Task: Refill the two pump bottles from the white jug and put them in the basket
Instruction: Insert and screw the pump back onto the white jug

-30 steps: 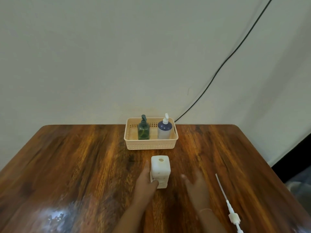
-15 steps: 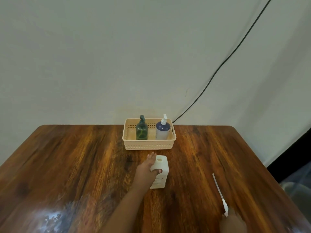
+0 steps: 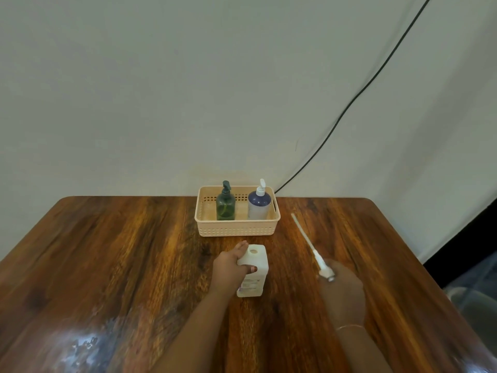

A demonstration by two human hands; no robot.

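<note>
White jug [image 3: 253, 267]: square plastic, open round hole on top, upright at table centre.
Left hand [image 3: 230, 265]: wrapped around the jug's left side, thumb across its front.
Right hand [image 3: 343, 288]: blurred, clutching a white pump [image 3: 312, 246] by its head, thin tube aimed toward 11 o'clock.
Basket [image 3: 236, 228]: cream perforated plastic at 12 o'clock, holding green bottle [image 3: 225, 204] and blue bottle [image 3: 258, 202], both upright.
Table [image 3: 107, 265]: glossy brown wood.

White jug [image 3: 254, 267], beige perforated basket [image 3: 236, 230]

Left hand [image 3: 230, 265] reaches forward with fingers curled and thumb wrapped; right hand [image 3: 343, 290] is closed, knuckles up, blurred.
</note>
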